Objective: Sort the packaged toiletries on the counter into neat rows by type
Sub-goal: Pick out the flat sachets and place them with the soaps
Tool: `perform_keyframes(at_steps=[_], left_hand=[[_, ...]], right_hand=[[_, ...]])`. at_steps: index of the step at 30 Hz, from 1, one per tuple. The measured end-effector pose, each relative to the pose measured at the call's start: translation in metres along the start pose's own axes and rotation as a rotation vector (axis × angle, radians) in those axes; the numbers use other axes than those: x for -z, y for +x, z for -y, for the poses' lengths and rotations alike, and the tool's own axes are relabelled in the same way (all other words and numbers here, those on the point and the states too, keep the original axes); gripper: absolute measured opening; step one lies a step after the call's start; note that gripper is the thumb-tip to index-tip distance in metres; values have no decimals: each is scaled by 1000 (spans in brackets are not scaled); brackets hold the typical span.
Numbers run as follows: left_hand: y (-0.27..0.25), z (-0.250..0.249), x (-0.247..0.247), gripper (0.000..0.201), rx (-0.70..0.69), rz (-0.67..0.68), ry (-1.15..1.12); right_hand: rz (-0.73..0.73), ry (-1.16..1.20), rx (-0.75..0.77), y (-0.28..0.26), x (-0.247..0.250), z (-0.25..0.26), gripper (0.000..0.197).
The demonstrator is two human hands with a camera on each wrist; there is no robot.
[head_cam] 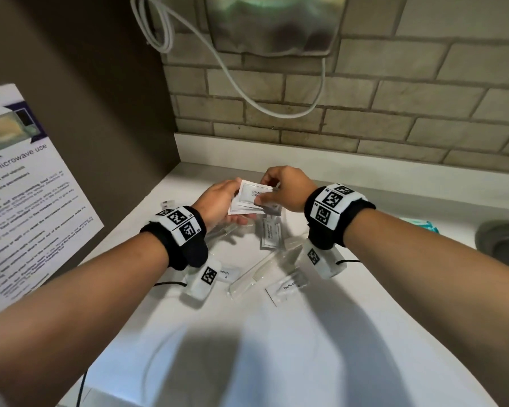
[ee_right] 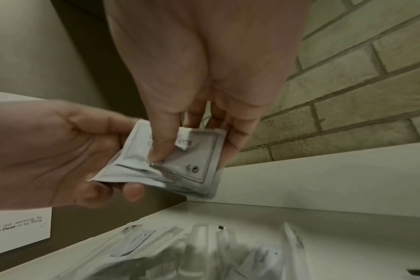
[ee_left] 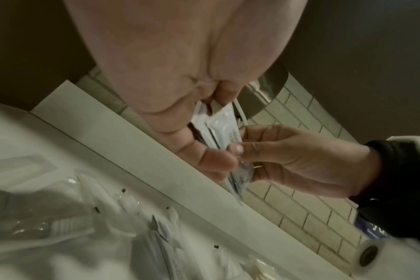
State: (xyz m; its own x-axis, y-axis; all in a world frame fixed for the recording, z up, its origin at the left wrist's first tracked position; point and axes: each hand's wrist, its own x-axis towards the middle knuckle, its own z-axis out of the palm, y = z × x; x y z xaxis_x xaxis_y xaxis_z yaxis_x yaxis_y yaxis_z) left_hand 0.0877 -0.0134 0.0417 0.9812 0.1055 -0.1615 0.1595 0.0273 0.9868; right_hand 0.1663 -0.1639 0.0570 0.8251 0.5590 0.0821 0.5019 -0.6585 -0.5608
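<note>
A small stack of white shampoo sachets [head_cam: 249, 198] [ee_left: 224, 130] [ee_right: 194, 151] is held above the white counter [head_cam: 276, 333]. My left hand [head_cam: 218, 201] [ee_right: 60, 151] grips the stack from the left, thumb on top. My right hand [head_cam: 282, 189] [ee_left: 288, 151] pinches the top sachet at its right side. Below the hands lie another shampoo sachet [head_cam: 270, 235], clear-wrapped toothbrushes [head_cam: 256, 274] and toothpaste packets [head_cam: 288, 287].
A brick-tiled wall [head_cam: 365, 113] with a white upstand runs behind the counter. A metal dispenser [head_cam: 274, 24] and a white cord [head_cam: 232, 77] hang above. A microwave notice [head_cam: 21, 201] is on the brown left wall. A steel sink [head_cam: 503, 245] and a teal pack [head_cam: 420, 224] are at right.
</note>
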Motion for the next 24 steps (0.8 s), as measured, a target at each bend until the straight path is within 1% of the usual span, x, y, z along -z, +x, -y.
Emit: perform_keyframes(at_steps=[1, 2, 4, 5, 7, 8, 9, 10, 11, 12, 14, 17, 18, 21, 23, 24], left_hand=[[0, -1, 1, 39, -3, 24, 17], [0, -2, 4, 38, -11, 38, 62], [3, -1, 9, 26, -31, 13, 175], [4, 1, 15, 19, -40, -9, 210], [6, 6, 30, 14, -59, -40, 233], [7, 7, 39, 14, -60, -60, 231], [6, 8, 48, 13, -53, -88, 222], [5, 8, 57, 12, -43, -118, 206], [3, 7, 64, 10, -37, -141, 191], [3, 7, 71, 9, -37, -162, 184], [2, 5, 81, 13, -58, -191, 196], [3, 2, 95, 16, -97, -224, 228], [3, 2, 98, 15, -101, -230, 236], [4, 3, 107, 10, -110, -241, 257], [3, 3, 113, 12, -127, -258, 267], [3, 3, 116, 13, -136, -268, 265]], right_hand=[[-5, -12, 5, 3, -1, 3, 35], [-9, -30, 11, 6, -3, 6, 37], [-12, -55, 10, 9, -6, 10, 45], [-2, -61, 5, 11, -8, 11, 53], [61, -33, -6, 12, -13, 8, 66], [94, -11, -13, 12, -15, 4, 65], [127, -18, -18, 11, -19, -1, 59], [169, -78, -15, 11, -23, -6, 51], [218, -186, -4, 10, -27, -11, 45], [285, -317, 17, 9, -33, -14, 44], [426, -545, 73, 6, -46, -18, 48], [534, -696, 151, 5, -62, -19, 38], [542, -739, 169, 5, -64, -19, 35], [502, -843, 237, 12, -62, -13, 23], [486, -828, 253, 21, -59, -3, 20], [476, -778, 248, 26, -57, 4, 17]])
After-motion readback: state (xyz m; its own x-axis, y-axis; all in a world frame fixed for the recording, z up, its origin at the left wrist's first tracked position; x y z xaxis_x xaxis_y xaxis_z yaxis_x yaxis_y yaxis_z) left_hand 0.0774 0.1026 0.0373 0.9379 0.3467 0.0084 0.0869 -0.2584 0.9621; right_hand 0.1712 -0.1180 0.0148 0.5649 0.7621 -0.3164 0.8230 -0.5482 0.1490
